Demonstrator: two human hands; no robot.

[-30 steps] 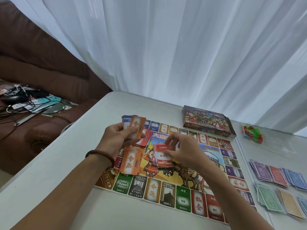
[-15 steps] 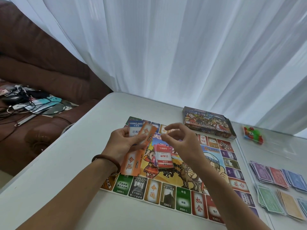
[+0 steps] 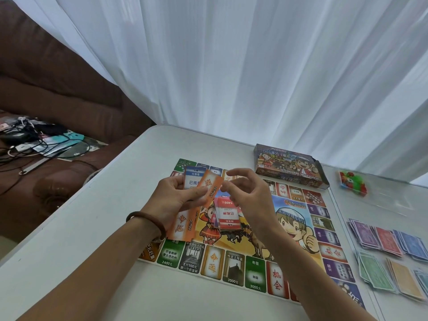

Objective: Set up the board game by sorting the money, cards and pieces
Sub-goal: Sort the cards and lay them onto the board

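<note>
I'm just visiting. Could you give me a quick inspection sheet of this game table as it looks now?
Surface: white table, game board laid flat on it.
Job's things: orange card pile and red card pile on the board; money stacks at right; game box; green and red pieces.
Clutter: gadgets heaped on the brown sofa.
Hands: left hand holds fanned cards; right hand at their edge, grip unclear.
Cables: black cables tangled among the gadgets.
Surroundings: brown sofa at left, white curtain behind.

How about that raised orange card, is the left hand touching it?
Touching. The head view shows the left hand gripping the orange card, its thumb lying across the card's lower part.
</note>
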